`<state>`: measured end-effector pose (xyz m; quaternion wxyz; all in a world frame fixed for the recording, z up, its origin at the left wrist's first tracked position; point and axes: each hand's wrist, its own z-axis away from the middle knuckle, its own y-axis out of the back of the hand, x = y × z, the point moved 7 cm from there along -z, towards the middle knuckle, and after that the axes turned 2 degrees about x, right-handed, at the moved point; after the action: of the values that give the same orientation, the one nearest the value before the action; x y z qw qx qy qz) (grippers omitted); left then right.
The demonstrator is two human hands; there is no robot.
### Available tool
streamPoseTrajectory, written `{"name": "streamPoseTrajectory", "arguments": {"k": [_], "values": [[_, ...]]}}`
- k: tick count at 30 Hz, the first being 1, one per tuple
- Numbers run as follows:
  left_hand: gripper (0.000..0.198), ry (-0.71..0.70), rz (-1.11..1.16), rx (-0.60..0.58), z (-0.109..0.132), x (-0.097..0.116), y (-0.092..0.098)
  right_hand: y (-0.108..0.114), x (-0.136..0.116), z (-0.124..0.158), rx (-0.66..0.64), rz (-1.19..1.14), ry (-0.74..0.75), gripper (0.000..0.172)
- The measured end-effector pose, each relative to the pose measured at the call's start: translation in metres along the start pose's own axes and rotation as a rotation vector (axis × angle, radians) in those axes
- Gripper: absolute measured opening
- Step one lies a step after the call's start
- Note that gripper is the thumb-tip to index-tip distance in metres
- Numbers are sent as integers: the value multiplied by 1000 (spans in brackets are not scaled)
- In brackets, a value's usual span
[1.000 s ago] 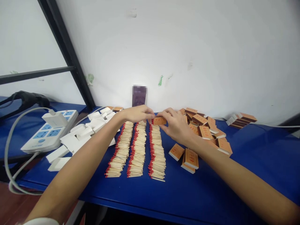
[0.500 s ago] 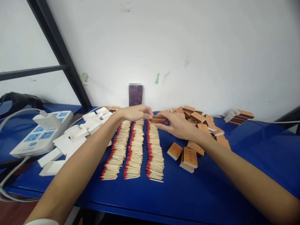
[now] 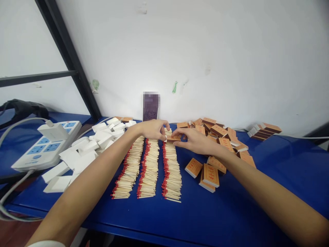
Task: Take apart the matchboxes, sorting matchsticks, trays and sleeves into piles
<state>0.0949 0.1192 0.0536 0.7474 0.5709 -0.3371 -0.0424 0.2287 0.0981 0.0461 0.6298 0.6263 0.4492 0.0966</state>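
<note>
Between my hands, over the far end of the right-hand row of red-tipped matches (image 3: pixel 171 171), is an orange-brown matchbox (image 3: pixel 173 138). My left hand (image 3: pixel 156 129) pinches its left end, where a bit of white shows. The right end is gripped by the thumb and fingers of my right hand (image 3: pixel 191 139). Two more match rows, a middle one (image 3: pixel 149 168) and a left one (image 3: pixel 130 171), lie alongside on the blue table (image 3: pixel 154 219). Several closed matchboxes (image 3: pixel 210 174) lie to the right, near my right forearm.
White paper trays (image 3: pixel 84 154) are heaped at the left beside a power strip (image 3: pixel 48 144) with a plugged-in charger. More matchboxes (image 3: pixel 226 144) form a pile at the back right, with a small stack (image 3: pixel 264 131) farther right. A dark upright card (image 3: pixel 151 106) leans on the wall.
Both hands and the matchbox have come slightly nearer over the matches. White now shows at the box's left end. The whole view has shifted a little.
</note>
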Motion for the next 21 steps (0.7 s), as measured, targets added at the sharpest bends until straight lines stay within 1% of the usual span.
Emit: {"name": "streamPoseTrajectory", "arguments": {"k": [6, 13, 21], "values": [[45, -26, -36, 21, 2, 7, 0, -2, 3, 0, 18, 18, -14, 30], [32, -38, -65, 50, 1, 6, 0, -2, 2, 0, -36, 59, -23, 34], [33, -38, -44, 35, -2, 0, -3, 3, 14, 3, -133, 50, -57, 34]]}}
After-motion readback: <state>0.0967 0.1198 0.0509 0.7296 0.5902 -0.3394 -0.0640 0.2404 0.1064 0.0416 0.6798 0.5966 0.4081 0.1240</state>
